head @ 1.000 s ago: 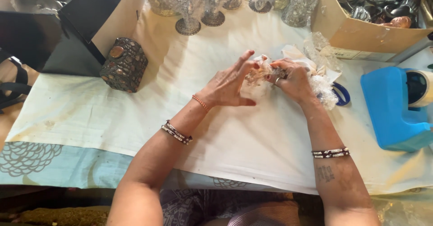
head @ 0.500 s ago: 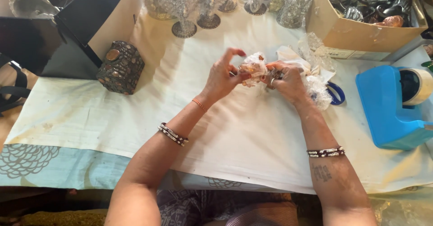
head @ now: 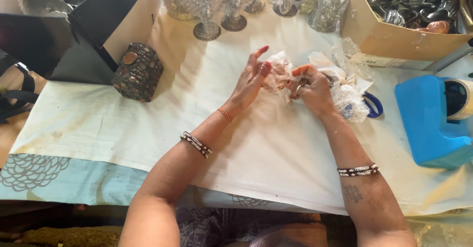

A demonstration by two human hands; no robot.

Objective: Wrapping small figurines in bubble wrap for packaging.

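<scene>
Both my hands meet above the middle of a white cloth [head: 256, 143] spread over the table. Between them is a small object wrapped in clear bubble wrap [head: 277, 74]. My left hand [head: 251, 79] presses its fingers against the bundle's left side, index finger raised. My right hand [head: 310, 89] grips the bundle's right side with thumb on top. What is inside the wrap is hidden; only a brownish shape shows through.
Loose bubble wrap and paper [head: 345, 84] lie right of my hands, with blue-handled scissors [head: 372, 104] beneath. A blue tape dispenser [head: 433, 121] stands at right. A cardboard box [head: 404, 35] of metal pieces, silver goblets [head: 207, 5] and a dark ornate box [head: 138, 72] stand behind.
My hands have turned the wrapped bundle a little and moved it slightly toward the far side. My left fingers have opened up against it.
</scene>
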